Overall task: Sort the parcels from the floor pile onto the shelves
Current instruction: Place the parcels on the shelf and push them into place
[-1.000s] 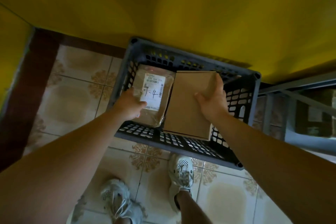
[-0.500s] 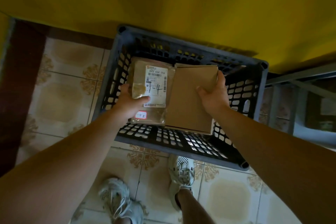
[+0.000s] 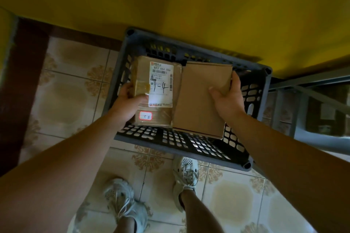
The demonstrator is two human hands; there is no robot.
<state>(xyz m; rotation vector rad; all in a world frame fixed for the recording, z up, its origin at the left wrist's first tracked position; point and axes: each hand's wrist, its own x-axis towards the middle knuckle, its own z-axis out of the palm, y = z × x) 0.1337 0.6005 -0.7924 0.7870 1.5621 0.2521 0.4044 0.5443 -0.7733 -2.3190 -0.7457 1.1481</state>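
A dark grey plastic crate (image 3: 189, 143) stands on the tiled floor against the yellow wall. Over it I hold two parcels side by side. My left hand (image 3: 128, 104) grips the left edge of a taped brown parcel (image 3: 161, 113) with a white label marked "1-4" and a small red-edged sticker. My right hand (image 3: 227, 100) grips the right edge of a plain flat cardboard parcel (image 3: 200, 96), thumb on its top face. The two parcels touch along their inner edges.
A grey metal shelf frame (image 3: 303, 85) stands at the right, with boxes dimly visible behind it. My two feet in pale shoes (image 3: 185, 174) stand on the patterned tiles just in front of the crate. A dark brown skirting strip (image 3: 22, 91) runs along the left.
Both parcels have risen out of the crate toward me. The labelled parcel came up further, so its red-edged sticker now shows below the label.
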